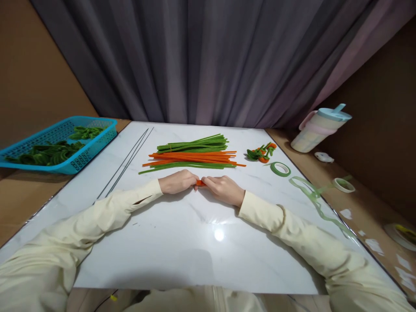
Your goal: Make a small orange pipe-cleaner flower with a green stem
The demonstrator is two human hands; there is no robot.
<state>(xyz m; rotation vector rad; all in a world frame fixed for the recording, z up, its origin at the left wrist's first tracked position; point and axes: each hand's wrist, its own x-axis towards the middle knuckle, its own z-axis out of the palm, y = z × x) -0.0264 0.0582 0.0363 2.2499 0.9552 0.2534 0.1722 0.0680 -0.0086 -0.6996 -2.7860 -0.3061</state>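
Pinching a small bright-orange piece [200,183], seemingly bent fuzzy wire, between left hand [178,181] and right hand [224,189]. Holding it near long, thin orange stems [195,157] over a glossy white marbled tabletop [162,242].

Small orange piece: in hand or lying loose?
In hand: the orange piece is pinched between the left hand and right hand. Its ends are hidden.

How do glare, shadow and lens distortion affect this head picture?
Head view: a round white glare spot on the glossy white marbled tabletop, apart from the left hand and right hand; a soft grey shadow along its near edge. Same head view: wide-angle stretch, which probably exaggerates the outward lean of the pale cylindrical tumbler with a light-blue lid.
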